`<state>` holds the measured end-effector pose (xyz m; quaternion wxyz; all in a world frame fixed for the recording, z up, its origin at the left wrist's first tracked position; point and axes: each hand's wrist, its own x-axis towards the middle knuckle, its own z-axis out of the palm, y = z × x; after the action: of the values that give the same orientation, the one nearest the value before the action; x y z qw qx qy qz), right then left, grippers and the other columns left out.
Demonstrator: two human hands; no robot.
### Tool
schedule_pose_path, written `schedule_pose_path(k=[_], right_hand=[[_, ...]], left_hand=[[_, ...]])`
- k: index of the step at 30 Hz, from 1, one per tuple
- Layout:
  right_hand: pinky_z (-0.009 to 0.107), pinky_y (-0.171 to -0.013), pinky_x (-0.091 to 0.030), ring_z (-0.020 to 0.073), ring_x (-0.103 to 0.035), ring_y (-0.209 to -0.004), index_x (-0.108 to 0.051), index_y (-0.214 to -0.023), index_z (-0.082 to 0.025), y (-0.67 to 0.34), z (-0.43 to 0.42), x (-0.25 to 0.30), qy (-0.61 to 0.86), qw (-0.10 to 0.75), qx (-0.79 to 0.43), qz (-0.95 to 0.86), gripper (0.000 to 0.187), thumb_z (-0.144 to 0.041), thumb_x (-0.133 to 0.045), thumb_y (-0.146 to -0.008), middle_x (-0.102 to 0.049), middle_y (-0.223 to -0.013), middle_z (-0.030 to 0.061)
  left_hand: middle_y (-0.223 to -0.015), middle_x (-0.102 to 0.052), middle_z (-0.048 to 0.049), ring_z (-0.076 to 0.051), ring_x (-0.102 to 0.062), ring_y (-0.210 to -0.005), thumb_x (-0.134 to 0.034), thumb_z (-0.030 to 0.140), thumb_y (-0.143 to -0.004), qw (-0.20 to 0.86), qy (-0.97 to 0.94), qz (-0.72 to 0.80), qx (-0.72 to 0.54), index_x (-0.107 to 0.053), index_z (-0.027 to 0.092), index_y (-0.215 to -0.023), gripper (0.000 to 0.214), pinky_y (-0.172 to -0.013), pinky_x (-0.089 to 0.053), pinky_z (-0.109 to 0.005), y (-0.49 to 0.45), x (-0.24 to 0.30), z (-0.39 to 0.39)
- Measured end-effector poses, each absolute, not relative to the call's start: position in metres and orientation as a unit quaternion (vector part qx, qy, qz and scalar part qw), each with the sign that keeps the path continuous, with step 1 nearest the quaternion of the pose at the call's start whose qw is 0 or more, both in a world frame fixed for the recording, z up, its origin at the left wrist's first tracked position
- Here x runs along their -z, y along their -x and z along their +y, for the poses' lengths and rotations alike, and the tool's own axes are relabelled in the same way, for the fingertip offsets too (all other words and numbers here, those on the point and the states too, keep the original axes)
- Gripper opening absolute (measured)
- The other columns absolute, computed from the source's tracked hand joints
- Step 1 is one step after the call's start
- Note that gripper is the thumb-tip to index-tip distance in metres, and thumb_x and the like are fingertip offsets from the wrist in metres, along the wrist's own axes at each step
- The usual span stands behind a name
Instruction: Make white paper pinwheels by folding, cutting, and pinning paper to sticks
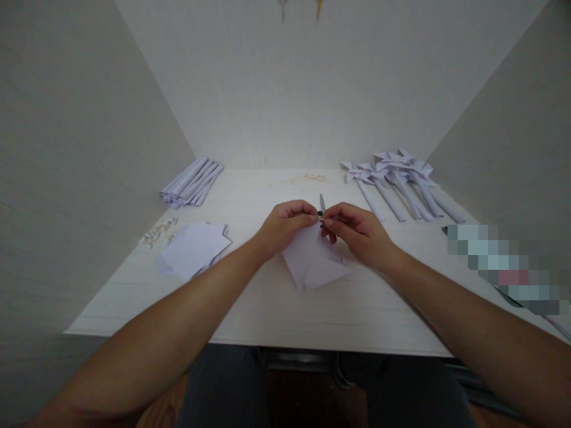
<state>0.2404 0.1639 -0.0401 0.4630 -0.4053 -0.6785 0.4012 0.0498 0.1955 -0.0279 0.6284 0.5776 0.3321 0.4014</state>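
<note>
My left hand (292,229) is closed, thumb and fingers pinching the upper edge of a white sheet of paper (307,261). The sheet hangs slanted over the table, with slits and loose pointed corners at its lower end. Close by on the right, my right hand (359,235) is closed with its fingertips together at a tiny pale, thin piece (322,220) near the paper's top. Its exact kind is too small to make out. Just behind the fingertips lie scissors (322,202), blade pointing away; their dark handles are mostly hidden by my hands and the paper.
Left on the white table (276,321) are a bundle of rolled paper tubes (191,181), a stack of paper sheets (191,246) and small pale pieces (159,232). Several paper pinwheels (401,178) on tube sticks lie back right. A blurred-out item (504,267) sits right. Walls enclose three sides.
</note>
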Motion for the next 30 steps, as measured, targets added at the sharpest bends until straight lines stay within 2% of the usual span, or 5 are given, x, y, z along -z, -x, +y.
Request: schedule_pose_path(k=[5,15,21,25,30], right_hand=[[0.029,-0.060,-0.049,0.0147,-0.062,-0.063,-0.068,-0.092,-0.020,-0.2375,0.1616,0.0373,0.427,0.454,-0.357,-0.696,0.012,-0.032,-0.064,-0.092,-0.069,-0.074,0.0013],[0.031,-0.062,-0.050,0.0164,-0.062,-0.066,-0.067,-0.093,-0.023,-0.2375,0.1611,0.0403,0.411,0.461,-0.392,-0.682,0.016,-0.039,-0.067,-0.092,-0.071,-0.076,0.0024],[0.030,-0.060,-0.049,0.0156,-0.061,-0.064,-0.067,-0.094,-0.022,-0.2394,0.1616,0.0425,0.408,0.457,-0.392,-0.686,0.015,-0.037,-0.066,-0.093,-0.070,-0.077,0.0020],[0.030,-0.060,-0.049,0.0151,-0.061,-0.064,-0.067,-0.095,-0.021,-0.2396,0.1624,0.0448,0.407,0.460,-0.391,-0.685,0.014,-0.035,-0.065,-0.094,-0.070,-0.077,0.0019],[0.030,-0.059,-0.049,0.0150,-0.061,-0.062,-0.067,-0.096,-0.022,-0.2397,0.1633,0.0451,0.405,0.460,-0.386,-0.689,0.016,-0.037,-0.064,-0.095,-0.070,-0.077,0.0016]], left_hand=[[-0.062,-0.061,0.0044,-0.007,-0.048,-0.049,-0.071,0.026,-0.074,0.635,-0.575,0.328,-0.398,-0.064,0.016,-0.075,0.012,-0.052,-0.039,-0.022,-0.0486,0.0263,0.1954],[-0.061,-0.060,0.0034,-0.008,-0.047,-0.049,-0.069,0.024,-0.075,0.631,-0.581,0.332,-0.392,-0.063,0.017,-0.072,0.010,-0.051,-0.037,-0.023,-0.0476,0.0261,0.1959],[-0.069,-0.068,0.0015,-0.010,-0.057,-0.054,-0.070,0.022,-0.074,0.646,-0.577,0.303,-0.397,-0.063,0.018,-0.082,0.011,-0.055,-0.042,-0.024,-0.0474,0.0286,0.1984],[-0.066,-0.064,0.0050,-0.007,-0.052,-0.050,-0.072,0.020,-0.073,0.639,-0.588,0.269,-0.416,-0.059,0.019,-0.085,0.018,-0.052,-0.039,-0.022,-0.0462,0.0292,0.1993],[-0.067,-0.064,0.0039,-0.007,-0.053,-0.052,-0.072,0.021,-0.074,0.620,-0.614,0.255,-0.417,-0.061,0.019,-0.085,0.016,-0.052,-0.038,-0.022,-0.0447,0.0298,0.2003]])
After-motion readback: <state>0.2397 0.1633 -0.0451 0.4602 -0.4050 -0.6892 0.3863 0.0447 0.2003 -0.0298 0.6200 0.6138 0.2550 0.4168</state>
